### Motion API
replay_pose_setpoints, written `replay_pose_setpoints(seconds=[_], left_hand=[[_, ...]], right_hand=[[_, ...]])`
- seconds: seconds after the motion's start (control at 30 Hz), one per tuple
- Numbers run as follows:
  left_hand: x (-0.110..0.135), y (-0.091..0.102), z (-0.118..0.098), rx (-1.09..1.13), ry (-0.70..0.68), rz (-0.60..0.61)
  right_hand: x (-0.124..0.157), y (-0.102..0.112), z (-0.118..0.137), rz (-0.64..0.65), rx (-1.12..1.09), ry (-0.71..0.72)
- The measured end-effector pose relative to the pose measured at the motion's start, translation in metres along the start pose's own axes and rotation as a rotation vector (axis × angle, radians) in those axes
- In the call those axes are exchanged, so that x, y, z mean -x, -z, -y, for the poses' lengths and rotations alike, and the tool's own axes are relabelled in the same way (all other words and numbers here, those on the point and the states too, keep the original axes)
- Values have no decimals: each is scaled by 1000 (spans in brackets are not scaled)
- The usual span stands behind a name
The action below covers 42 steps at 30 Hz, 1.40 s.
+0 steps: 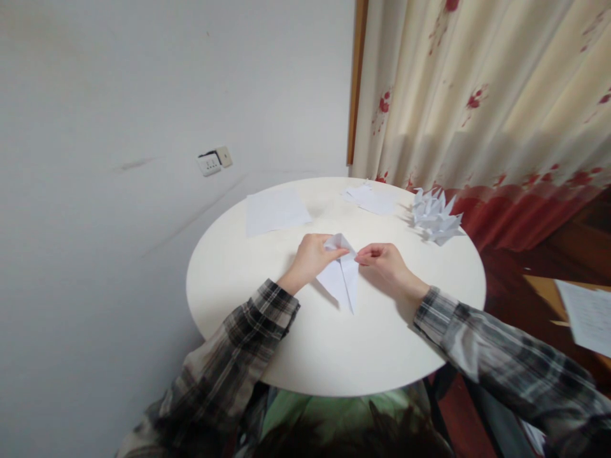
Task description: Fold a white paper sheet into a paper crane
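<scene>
A partly folded piece of white paper is held just over the middle of the round table, its two pointed flaps hanging toward me. My left hand is closed on its upper left part, thumb on top and fingers behind. At the paper's right edge, my right hand pinches with thumb and forefinger at a corner. The fingers of my left hand are partly hidden by the paper.
The round white table stands against the wall. Flat paper sheets lie at the back left, more paper pieces at the back. Several folded paper cranes cluster near the right edge. A curtain hangs behind.
</scene>
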<state>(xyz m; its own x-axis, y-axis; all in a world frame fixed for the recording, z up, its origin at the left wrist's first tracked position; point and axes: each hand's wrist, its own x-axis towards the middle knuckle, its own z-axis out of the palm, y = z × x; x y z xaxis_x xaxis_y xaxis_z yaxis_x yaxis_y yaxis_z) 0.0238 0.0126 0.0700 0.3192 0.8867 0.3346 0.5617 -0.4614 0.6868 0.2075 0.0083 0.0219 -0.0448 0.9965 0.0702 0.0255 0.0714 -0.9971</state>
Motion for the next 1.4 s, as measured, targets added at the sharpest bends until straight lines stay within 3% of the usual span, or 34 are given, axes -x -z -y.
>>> replay_pose_setpoints(seconds=[0.87,1.13,1.4], left_hand=[[-3,0,6,-52,48,-23],[-4,0,6,-44,49,-21],[-4,1,5,-48,56,-19]], right_hand=[[4,-3,1,64,16,-51],[0,-1,-7,95,57,9],[2,-4,-1,114,-21,-10]])
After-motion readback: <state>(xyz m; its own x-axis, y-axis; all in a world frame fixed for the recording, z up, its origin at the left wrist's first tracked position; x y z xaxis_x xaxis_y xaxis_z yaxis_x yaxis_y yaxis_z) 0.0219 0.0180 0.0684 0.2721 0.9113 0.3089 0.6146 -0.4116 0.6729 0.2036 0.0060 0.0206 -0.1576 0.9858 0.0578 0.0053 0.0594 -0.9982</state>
